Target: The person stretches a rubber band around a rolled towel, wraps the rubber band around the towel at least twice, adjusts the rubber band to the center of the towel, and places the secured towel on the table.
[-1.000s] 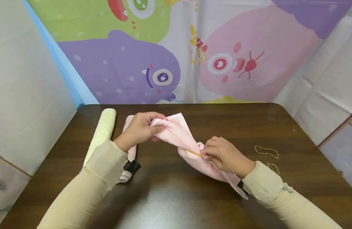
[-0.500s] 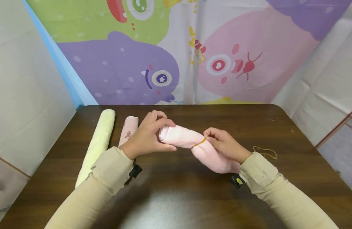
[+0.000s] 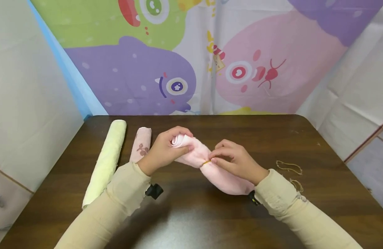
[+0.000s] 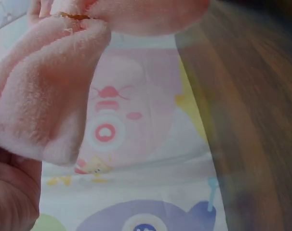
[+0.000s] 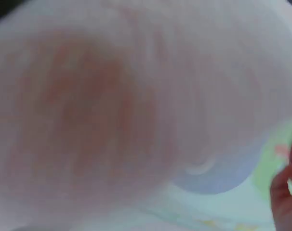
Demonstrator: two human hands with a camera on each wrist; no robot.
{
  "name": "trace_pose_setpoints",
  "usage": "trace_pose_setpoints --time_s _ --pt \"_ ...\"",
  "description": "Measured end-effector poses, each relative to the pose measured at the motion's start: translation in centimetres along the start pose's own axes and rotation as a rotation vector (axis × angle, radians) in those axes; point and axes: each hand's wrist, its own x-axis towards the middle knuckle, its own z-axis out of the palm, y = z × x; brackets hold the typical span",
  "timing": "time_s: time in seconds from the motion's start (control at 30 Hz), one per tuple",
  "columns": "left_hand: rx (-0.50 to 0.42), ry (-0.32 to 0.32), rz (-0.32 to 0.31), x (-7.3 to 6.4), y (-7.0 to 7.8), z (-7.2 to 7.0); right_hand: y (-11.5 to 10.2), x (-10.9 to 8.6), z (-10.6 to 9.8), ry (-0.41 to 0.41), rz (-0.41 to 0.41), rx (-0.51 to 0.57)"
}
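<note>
A rolled pink towel [image 3: 225,181] is held slantwise above the table. A yellowish rubber band [image 3: 205,163] cinches it near its middle. My left hand [image 3: 163,150] grips the towel's upper left end, thumb in front and fingers over the roll. In the left wrist view, the band [image 4: 74,16] pinches the towel [image 4: 45,96] into a narrow waist. My right hand [image 3: 239,162] pinches the band with thumb and fingertips. The towel [image 5: 208,72] fills most of the right wrist view, blurred.
A rolled pale yellow towel [image 3: 105,159] and a rolled pink patterned towel [image 3: 141,143] lie at the table's left. Two loose rubber bands lie at right, one loop [image 3: 289,167] behind the other [image 3: 297,185]. A cartoon-printed cloth [image 3: 154,72] hangs behind the table [image 3: 191,221].
The left hand has shifted its grip on the towel's end, which now shows its roll. The right hand has moved slightly left and down from half a second ago, with the band drawn close around the towel.
</note>
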Motion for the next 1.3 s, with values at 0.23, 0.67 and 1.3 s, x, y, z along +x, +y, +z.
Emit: trace_pose_setpoints --time_s 0.23,0.67,1.3 --pt "-0.075 -0.015 -0.090 0.4 1.3 0.4 -1.4 1.2 0.5 0.051 -0.381 -0.544" --pt "-0.028 0.092 -0.106 0.7 1.8 -0.1 -1.8 0.4 0.7 -0.055 -0.323 -0.586" --pt "-0.022 0.146 -0.170 1.3 2.0 -2.0 -2.2 0.3 -1.1 0.036 0.270 0.055"
